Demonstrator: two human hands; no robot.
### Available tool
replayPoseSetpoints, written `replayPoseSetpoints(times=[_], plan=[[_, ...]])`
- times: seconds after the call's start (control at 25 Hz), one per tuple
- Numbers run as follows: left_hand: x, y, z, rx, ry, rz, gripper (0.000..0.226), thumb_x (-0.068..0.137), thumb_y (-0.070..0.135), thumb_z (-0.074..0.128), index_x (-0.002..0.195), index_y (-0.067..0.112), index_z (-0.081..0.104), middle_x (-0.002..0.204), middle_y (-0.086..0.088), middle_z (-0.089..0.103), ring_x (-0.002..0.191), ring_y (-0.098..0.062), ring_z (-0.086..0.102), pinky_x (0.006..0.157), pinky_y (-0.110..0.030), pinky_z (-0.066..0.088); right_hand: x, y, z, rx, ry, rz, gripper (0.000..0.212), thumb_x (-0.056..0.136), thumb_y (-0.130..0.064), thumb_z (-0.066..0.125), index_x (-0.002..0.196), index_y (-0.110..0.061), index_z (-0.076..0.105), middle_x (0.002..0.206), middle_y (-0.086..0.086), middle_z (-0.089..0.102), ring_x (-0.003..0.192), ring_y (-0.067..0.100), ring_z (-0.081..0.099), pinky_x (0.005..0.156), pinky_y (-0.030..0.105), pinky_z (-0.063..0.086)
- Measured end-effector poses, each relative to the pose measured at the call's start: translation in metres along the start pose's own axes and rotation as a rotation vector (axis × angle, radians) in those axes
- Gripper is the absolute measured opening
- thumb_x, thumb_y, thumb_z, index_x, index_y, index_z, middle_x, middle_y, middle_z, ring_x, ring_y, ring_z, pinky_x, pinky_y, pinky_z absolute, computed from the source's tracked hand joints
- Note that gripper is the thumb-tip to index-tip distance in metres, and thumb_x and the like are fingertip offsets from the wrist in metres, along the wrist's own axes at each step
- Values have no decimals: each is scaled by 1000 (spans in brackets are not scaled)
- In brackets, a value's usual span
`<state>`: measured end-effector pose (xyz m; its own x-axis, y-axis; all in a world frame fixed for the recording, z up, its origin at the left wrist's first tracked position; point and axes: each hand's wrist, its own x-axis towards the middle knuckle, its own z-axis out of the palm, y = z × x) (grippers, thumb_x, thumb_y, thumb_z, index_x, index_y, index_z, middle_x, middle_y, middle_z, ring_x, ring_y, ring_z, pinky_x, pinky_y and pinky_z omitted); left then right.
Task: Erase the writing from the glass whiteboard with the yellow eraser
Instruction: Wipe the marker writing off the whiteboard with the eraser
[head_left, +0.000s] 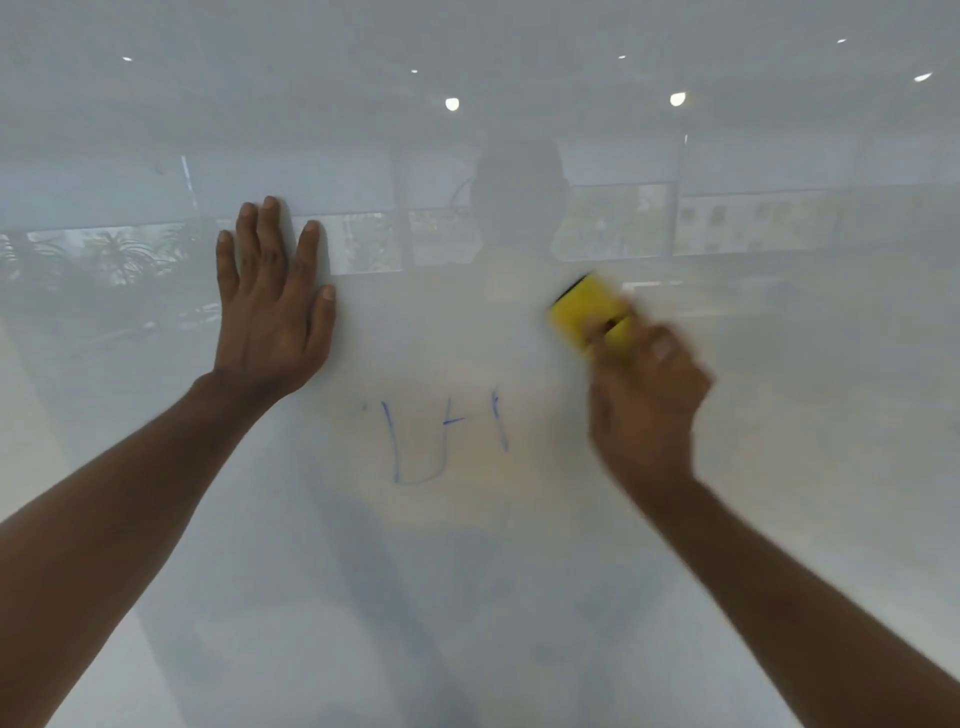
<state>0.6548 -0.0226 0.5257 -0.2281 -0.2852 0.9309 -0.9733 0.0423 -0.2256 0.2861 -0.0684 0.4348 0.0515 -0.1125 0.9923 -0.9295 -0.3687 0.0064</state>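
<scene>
The glass whiteboard fills the whole view. Thin blue strokes of writing remain low in the middle, a curved line and a few short marks. My right hand grips the yellow eraser, which has a dark edge and lies against the glass, up and to the right of the writing; hand and eraser are blurred. My left hand rests flat on the glass with fingers spread, up and to the left of the writing.
The glass reflects ceiling lights, windows with trees and a faint outline of a person. Nothing else stands in front of the board.
</scene>
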Motion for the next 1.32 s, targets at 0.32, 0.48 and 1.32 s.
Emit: replayPoseSetpoints(times=[0.32, 0.48, 1.32], plan=[[-32, -37, 2, -4, 16, -53, 62, 109, 34, 34, 163, 7, 23, 168, -35, 11, 157, -52, 7, 125, -68, 5, -65, -80, 13, 93, -269, -701, 57, 85, -19, 69, 139, -34, 58, 150, 0, 51, 122, 35, 50, 88, 42, 35], [-33, -52, 4, -2, 37, -50, 61, 110, 36, 33, 164, 10, 25, 166, -38, 11, 156, -54, 8, 125, -67, 5, 79, -101, 23, 24, 9, -182, 61, 86, -20, 55, 143, -36, 43, 159, 1, 33, 123, 37, 45, 81, 41, 28], [-42, -66, 13, -8, 90, -53, 57, 109, 36, 34, 164, 20, 28, 167, -36, 14, 157, -51, 10, 128, -62, 7, -60, -166, 32, 109, -258, -698, 51, 92, -16, 61, 140, -30, 58, 147, 4, 55, 118, 36, 61, 88, 43, 34]])
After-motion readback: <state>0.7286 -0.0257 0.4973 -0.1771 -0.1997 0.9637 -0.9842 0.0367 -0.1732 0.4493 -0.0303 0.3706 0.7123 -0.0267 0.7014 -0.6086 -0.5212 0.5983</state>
